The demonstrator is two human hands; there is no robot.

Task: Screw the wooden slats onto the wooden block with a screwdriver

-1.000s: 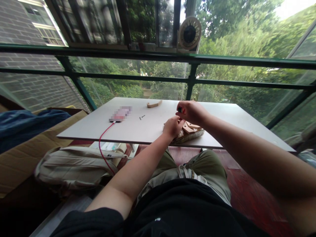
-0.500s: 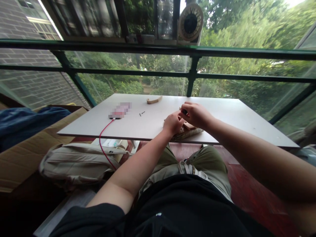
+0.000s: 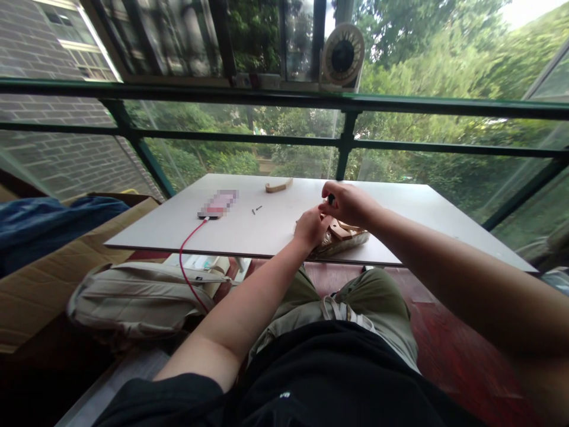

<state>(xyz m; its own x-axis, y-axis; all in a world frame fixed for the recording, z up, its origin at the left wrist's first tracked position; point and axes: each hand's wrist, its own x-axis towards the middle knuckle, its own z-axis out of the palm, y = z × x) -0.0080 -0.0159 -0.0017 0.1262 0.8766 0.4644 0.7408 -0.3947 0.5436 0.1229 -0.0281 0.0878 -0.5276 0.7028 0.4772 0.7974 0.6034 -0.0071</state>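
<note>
On the white table [image 3: 249, 237], near its front edge, lies a shallow, light-brown woven-looking holder [image 3: 351, 244] with flat wooden pieces [image 3: 341, 230] in it. My left hand [image 3: 311, 228] is closed at the left side of these pieces, its fingertips close to my right hand's. What it grips is hidden. Just above and to the right, my right hand [image 3: 353, 204] is bent down in a pinch around a small dark object [image 3: 331, 200]. Only a bit of that object shows between the fingers, so its kind is unclear.
A curved wooden piece [image 3: 279, 186] lies at the table's back. Small dark screws [image 3: 256, 209] sit left of my hands. Farther left is a blurred-out phone [image 3: 217, 205] with a red cable [image 3: 183, 240] hanging over the edge. A green railing [image 3: 284, 93] runs behind.
The view has tilted slightly, so everything sits a little lower. My right hand has shifted slightly and more of the wooden pieces shows beneath it. Both hands stay together over the holder.
</note>
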